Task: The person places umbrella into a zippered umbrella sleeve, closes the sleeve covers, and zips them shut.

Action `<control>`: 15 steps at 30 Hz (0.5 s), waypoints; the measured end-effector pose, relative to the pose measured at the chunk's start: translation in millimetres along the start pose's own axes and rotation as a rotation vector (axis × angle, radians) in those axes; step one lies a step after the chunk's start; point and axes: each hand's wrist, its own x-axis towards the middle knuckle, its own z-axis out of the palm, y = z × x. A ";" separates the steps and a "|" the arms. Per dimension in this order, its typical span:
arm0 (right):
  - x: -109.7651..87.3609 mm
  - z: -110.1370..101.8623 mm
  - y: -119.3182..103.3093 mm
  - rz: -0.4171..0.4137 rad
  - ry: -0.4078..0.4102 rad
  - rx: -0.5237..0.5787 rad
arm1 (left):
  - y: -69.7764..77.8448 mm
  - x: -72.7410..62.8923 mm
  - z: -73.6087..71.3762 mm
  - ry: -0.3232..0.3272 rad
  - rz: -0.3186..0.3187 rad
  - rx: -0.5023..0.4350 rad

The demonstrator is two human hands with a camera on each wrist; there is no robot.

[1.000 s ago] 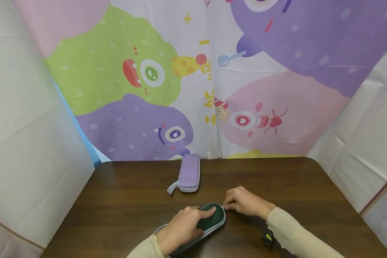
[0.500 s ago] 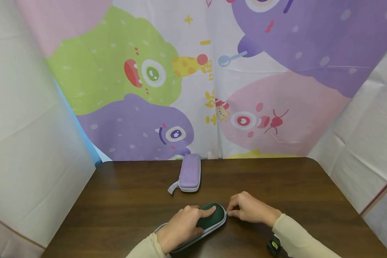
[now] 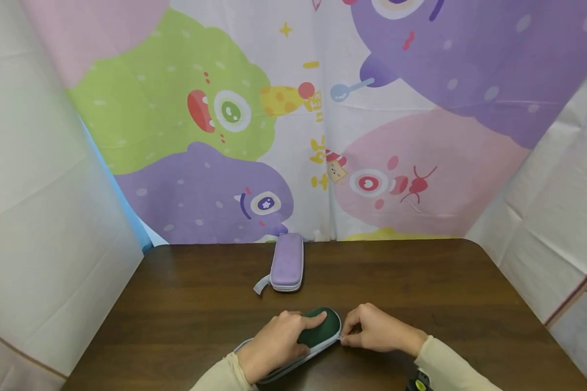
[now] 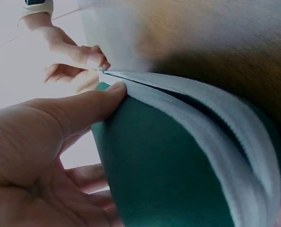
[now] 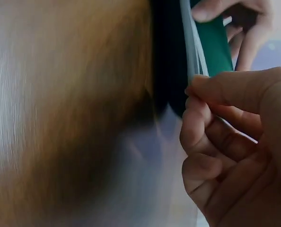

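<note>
A dark green zippered case (image 3: 325, 329) with a pale grey zip band lies slantwise near the table's front. My left hand (image 3: 277, 343) holds it from above, the thumb (image 4: 100, 106) pressed beside the zip band and the fingers over the far side. At the case's right end, my right hand (image 3: 374, 329) pinches the small zipper pull (image 4: 101, 70) between thumb and forefinger. The pull is mostly hidden by the fingertips in the right wrist view. A narrow dark gap (image 4: 197, 106) runs between the two zip bands in the left wrist view.
A lilac zippered case (image 3: 287, 260) with a grey strap (image 3: 261, 284) lies farther back, close to the cartoon-print curtain (image 3: 215, 136). The brown wooden table (image 3: 450, 288) has white cloth hangings (image 3: 54, 163) at its sides. A dark device (image 3: 418, 382) is on the right wrist.
My right hand has moved round the case's right end with the zipper pull, toward the near side. The left hand and both cases have stayed in place.
</note>
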 end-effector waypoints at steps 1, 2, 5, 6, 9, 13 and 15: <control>0.3 1.7 -1.4 0.000 -0.005 0.015 | 0.1 0.1 -0.1 -0.002 0.006 0.003; 0.8 3.0 -2.6 0.002 -0.004 0.025 | 0.3 0.1 -0.1 -0.002 0.011 0.005; 3.3 5.0 -5.2 0.026 0.025 0.011 | 0.5 -0.8 -0.5 0.000 0.015 0.022; 4.3 5.0 -5.6 0.036 0.040 -0.002 | 0.3 -1.2 -0.6 0.001 0.011 0.022; 7.9 4.4 -5.5 0.063 0.079 -0.048 | 0.2 -2.7 -1.4 0.001 -0.008 0.025; 12.9 2.5 -2.3 0.081 0.118 -0.102 | 1.8 -3.9 -3.3 -0.031 -0.043 0.007; 15.3 0.9 0.4 0.082 0.132 -0.119 | 3.3 -4.1 -4.7 -0.060 -0.053 -0.003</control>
